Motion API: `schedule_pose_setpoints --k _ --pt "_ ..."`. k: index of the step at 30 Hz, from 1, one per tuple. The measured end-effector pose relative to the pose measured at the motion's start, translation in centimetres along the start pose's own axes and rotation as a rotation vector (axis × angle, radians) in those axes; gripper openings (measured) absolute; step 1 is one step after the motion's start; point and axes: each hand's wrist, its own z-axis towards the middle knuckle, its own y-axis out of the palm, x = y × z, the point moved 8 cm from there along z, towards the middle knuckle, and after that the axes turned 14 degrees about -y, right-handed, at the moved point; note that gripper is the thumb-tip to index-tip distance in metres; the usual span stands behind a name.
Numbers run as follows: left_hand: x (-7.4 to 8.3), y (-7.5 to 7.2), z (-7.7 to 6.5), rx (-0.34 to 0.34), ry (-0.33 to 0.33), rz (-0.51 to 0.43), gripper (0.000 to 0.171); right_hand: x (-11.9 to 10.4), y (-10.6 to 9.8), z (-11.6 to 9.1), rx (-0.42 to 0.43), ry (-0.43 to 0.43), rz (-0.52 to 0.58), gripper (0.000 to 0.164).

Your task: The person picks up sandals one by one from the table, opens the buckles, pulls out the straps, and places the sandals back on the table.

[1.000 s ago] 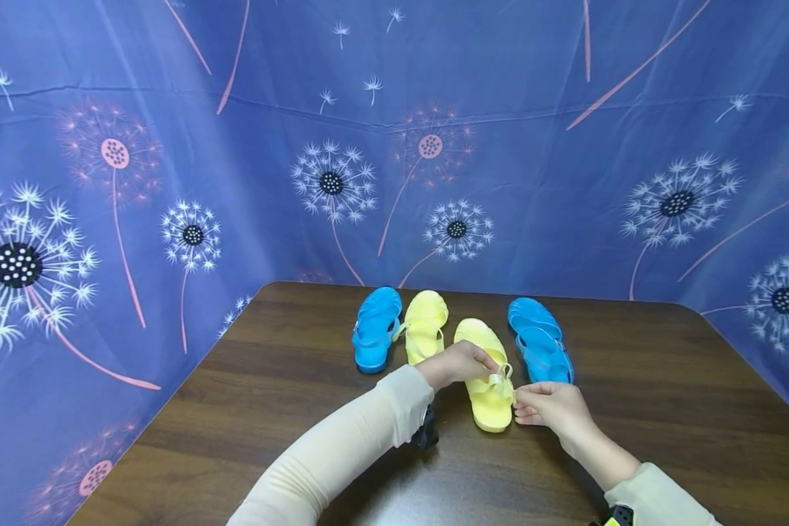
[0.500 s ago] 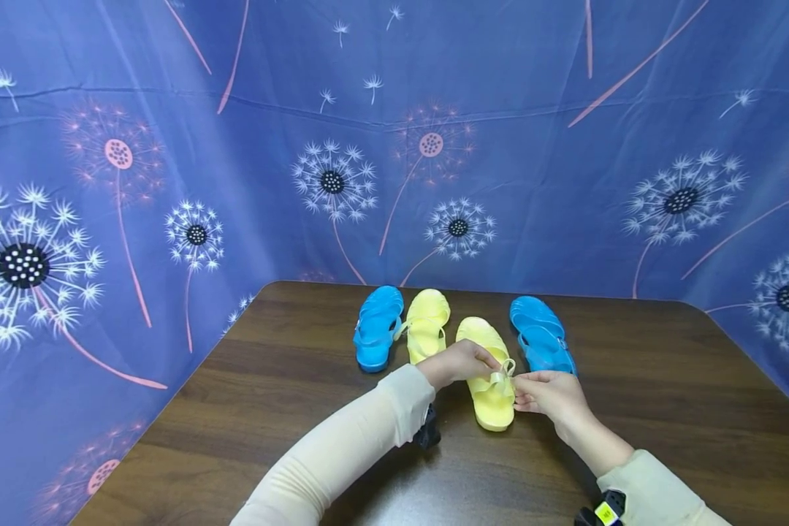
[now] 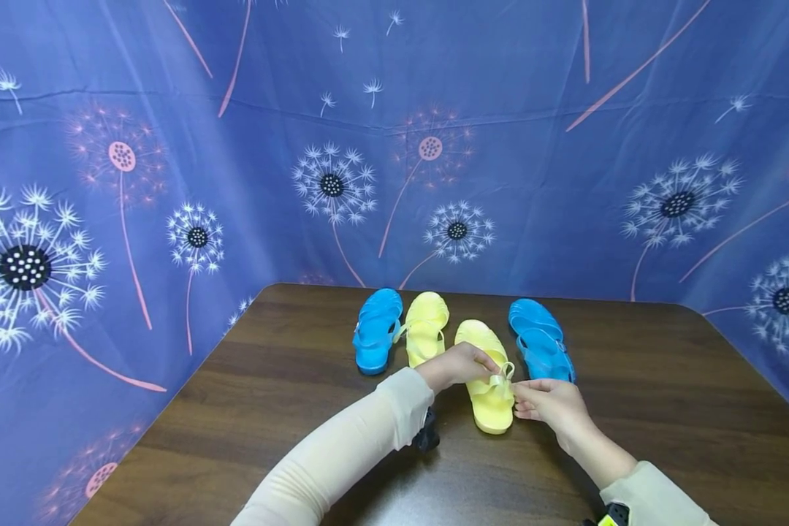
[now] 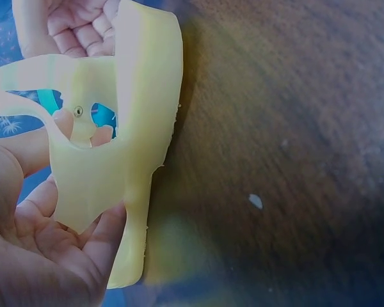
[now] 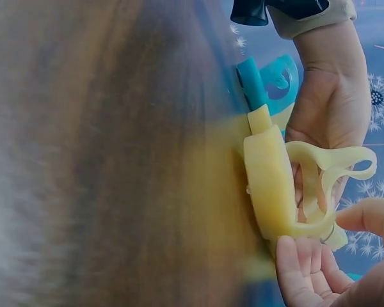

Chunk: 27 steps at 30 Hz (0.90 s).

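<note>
A yellow sandal point(image 3: 493, 410) lies on the brown table, its toe pointing away, its strap raised in a loop. From the left, my left hand point(image 3: 459, 365) grips the strap; its thumb and fingers stand on either side of the yellow plastic in the left wrist view. My right hand point(image 3: 555, 409) pinches the strap's other side with thumb and forefinger, near a small metal buckle point(image 4: 78, 112). The second yellow sandal point(image 3: 426, 321) stands behind my left hand, partly covered by it.
A blue sandal point(image 3: 376, 332) stands at the left of the yellow ones, another blue sandal point(image 3: 542, 340) at the right, just behind my right hand. A blue dandelion-print cloth point(image 3: 394, 183) hangs behind the table point(image 3: 269, 409).
My right hand rises a little at the strap, then comes down again. My left hand keeps its place, and the sandals stay where they are.
</note>
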Motion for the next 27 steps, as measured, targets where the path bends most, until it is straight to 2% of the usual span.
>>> schedule_pose_setpoints --k 8,17,27 --pt "0.0 0.1 0.2 0.001 0.024 -0.006 0.019 0.0 0.0 -0.4 0.025 -0.037 -0.012 0.037" --pt "-0.1 0.0 0.4 0.0 0.011 -0.028 0.017 0.4 0.1 0.2 0.049 -0.012 -0.017 0.037" --pt "-0.2 0.0 0.6 -0.015 0.027 -0.045 0.017 -0.2 0.1 1.1 0.047 -0.055 -0.035 0.039"
